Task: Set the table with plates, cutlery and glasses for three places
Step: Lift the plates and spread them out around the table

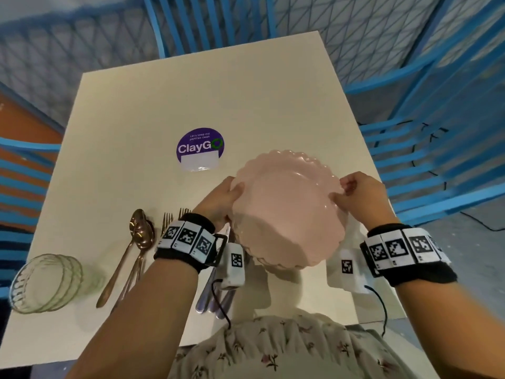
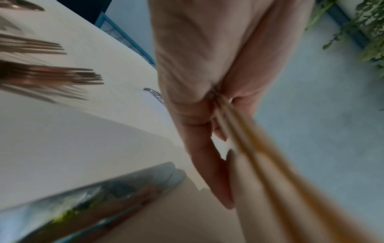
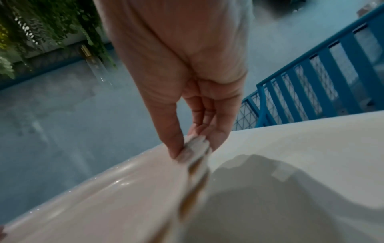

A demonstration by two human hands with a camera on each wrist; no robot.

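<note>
You hold the stack of pink plates point(image 1: 284, 203) lifted off the tabletop point(image 1: 207, 99), one hand on each side, and that two-sided hold makes sense: several scalloped plates ride together, and gripping opposite rims keeps them from sliding apart. Your left hand point(image 1: 222, 199) clasps the left rim, thumb on top and fingers curled under; the left wrist view shows the stacked edges running into the crook of that hand. Your right hand point(image 1: 360, 194) pinches the right rim between thumb and fingertips, and the right wrist view shows the edges caught there. So the plates sit directly between your hands, tilted slightly toward you, above the near right part of the tabletop.

The rest waits to your left: the spoons point(image 1: 138, 233), the forks point(image 1: 175, 214) partly behind your left wrist, and the nested green glasses point(image 1: 46, 283) at the near left corner. No place looks set yet, so the plates probably go out first.
</note>
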